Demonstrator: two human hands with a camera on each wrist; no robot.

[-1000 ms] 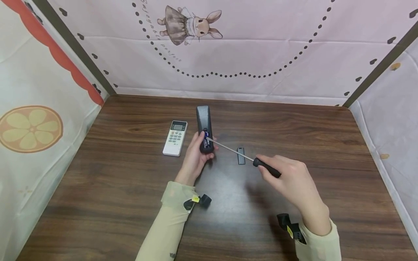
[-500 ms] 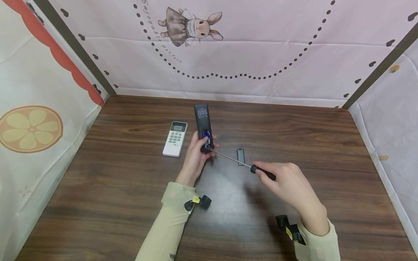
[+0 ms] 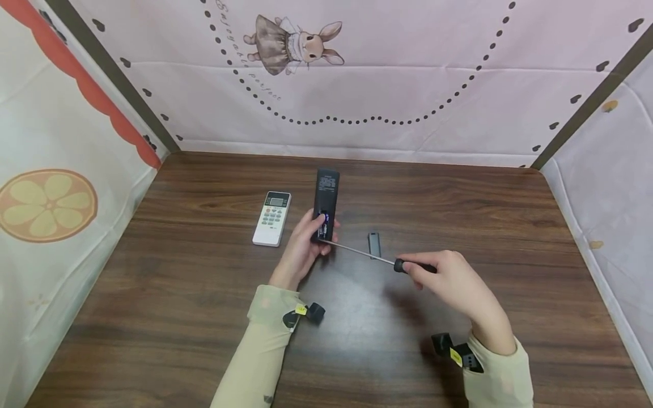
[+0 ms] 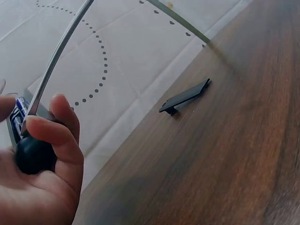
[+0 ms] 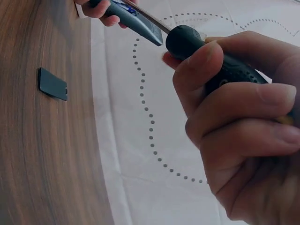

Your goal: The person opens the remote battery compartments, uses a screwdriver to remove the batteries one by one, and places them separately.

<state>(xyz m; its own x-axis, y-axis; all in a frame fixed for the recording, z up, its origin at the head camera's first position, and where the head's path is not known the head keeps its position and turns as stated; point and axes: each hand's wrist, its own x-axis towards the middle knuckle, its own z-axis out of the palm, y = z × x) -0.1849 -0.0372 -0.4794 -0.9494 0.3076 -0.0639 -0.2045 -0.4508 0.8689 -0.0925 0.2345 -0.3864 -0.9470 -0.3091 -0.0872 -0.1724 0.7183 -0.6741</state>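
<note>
My left hand (image 3: 300,249) grips a black remote control (image 3: 326,190) by its lower end, back side up. Its battery compartment is uncovered, and blue batteries (image 4: 19,111) show inside, with my left thumb over them. My right hand (image 3: 444,277) holds a screwdriver (image 5: 185,42) by its black handle. The long metal shaft points left, its tip at the compartment's lower end near my left fingers. On the table between the hands lies the dark battery cover (image 3: 374,245), also seen in the left wrist view as a thin black plate (image 4: 185,97).
A white remote control (image 3: 272,219) with a small screen lies to the left of my left hand. The brown wooden table (image 3: 168,317) ends at a printed cloth wall (image 3: 388,90) at the back, with cloth at both sides too.
The screwdriver tip has shifted from the middle of the battery compartment down to its lower end. My left hand has tilted the black remote control, turning its top end slightly right.
</note>
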